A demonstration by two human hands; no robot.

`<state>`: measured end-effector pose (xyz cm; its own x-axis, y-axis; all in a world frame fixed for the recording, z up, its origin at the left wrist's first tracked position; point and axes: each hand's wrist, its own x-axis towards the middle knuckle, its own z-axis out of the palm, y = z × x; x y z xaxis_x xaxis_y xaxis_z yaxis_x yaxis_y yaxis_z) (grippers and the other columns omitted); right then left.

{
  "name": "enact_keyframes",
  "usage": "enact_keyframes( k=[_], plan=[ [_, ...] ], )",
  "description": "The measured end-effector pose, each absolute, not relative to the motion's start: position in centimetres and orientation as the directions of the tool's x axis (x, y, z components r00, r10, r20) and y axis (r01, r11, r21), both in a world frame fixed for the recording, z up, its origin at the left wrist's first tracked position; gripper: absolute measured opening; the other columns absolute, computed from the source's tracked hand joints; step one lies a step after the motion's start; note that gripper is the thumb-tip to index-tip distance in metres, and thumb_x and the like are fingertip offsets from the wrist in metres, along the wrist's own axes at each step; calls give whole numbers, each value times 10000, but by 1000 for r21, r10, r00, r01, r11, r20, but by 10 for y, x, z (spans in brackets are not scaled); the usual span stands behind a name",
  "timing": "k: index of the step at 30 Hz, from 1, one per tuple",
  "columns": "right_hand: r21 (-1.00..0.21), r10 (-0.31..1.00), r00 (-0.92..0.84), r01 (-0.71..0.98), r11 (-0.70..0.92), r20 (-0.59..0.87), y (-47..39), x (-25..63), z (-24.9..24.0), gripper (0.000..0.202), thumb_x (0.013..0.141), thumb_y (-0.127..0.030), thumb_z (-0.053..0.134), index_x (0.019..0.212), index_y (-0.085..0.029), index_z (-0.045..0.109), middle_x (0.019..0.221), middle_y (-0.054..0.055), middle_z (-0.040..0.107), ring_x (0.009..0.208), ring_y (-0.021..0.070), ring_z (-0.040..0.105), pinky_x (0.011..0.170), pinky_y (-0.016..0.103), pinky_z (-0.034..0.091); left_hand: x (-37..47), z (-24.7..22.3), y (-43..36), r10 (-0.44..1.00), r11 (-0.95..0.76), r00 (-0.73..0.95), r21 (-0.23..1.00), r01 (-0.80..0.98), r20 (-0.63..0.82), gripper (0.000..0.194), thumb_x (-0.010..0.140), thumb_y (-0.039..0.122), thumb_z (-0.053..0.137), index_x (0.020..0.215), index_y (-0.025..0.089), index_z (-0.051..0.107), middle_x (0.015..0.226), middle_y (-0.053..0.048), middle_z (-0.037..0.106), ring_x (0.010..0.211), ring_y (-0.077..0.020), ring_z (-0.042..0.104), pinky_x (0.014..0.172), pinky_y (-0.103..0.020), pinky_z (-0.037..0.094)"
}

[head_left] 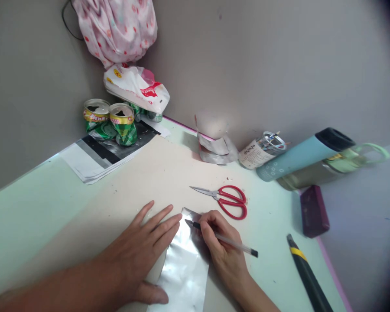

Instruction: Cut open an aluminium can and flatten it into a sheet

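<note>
A strip of shiny silver sheet metal (185,268) lies flat on the table in front of me. My left hand (143,251) is spread open, its fingertips and thumb resting along the sheet's left edge. In my right hand (222,242) is a black-capped pen (235,245) with a clear barrel, held in a writing grip. Its tip points at the upper part of the sheet; whether it touches is too fine to tell. Just beyond the right hand lie scissors (227,199) with red handles, blades pointing left.
Crumpled green cans (122,125) stand on papers (84,162) at the back left. Curled metal scraps (217,149), a pen jar (255,154), a blue bottle (299,156) and a dark red box (314,211) line the wall. A black-and-yellow tool (307,273) lies at right.
</note>
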<state>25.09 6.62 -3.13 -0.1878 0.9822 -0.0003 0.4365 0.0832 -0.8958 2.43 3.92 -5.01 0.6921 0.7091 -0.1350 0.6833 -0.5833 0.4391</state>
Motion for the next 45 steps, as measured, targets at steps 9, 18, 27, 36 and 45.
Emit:
enact_keyframes(
  k=[9, 18, 27, 36, 45],
  plan=[
    [-900, 978, -207, 427, 85, -5, 66, 250, -29, 233, 955, -290, 514, 741, -201, 540, 662, -23, 516, 595, 126, 442, 538, 240, 353, 31, -47, 33, 754, -579, 646, 345, 739, -118, 1009, 741, 679, 679, 1521, 127, 356, 1614, -140, 329, 1538, -308, 139, 1215, -513, -155],
    [-902, 966, -259, 421, 94, -20, 66, 253, -30, 195, 944, -254, 505, 757, -203, 527, 690, -24, 517, 606, 123, 435, 540, 236, 351, 30, -49, 35, 752, -569, 646, 365, 737, -133, 978, 764, 652, 669, 1526, 133, 343, 1611, -143, 335, 1539, -309, 135, 1213, -529, -149],
    [-903, 971, -239, 420, 89, -16, 66, 252, -30, 196, 943, -251, 510, 754, -205, 536, 670, -33, 512, 594, 119, 426, 534, 232, 343, 23, -49, 39, 712, -599, 689, 396, 696, -135, 1039, 753, 645, 703, 1553, 135, 278, 1621, -155, 308, 1538, -325, 130, 1222, -553, -106],
    [-897, 951, -310, 424, 128, -11, 66, 254, -28, 187, 939, -238, 512, 755, -207, 524, 708, -24, 525, 624, 125, 444, 554, 241, 343, 19, -52, 40, 690, -628, 716, 403, 666, -106, 1079, 731, 647, 734, 1557, 139, 263, 1618, -171, 305, 1534, -343, 136, 1220, -583, -73],
    [-899, 927, -376, 411, 153, -13, 67, 255, -24, 213, 954, -242, 504, 744, -205, 509, 730, -15, 518, 661, 133, 467, 583, 253, 352, 21, -49, 42, 682, -622, 720, 417, 663, -128, 1065, 724, 615, 762, 1543, 126, 288, 1623, -174, 290, 1535, -349, 124, 1213, -609, -70]
  ],
)
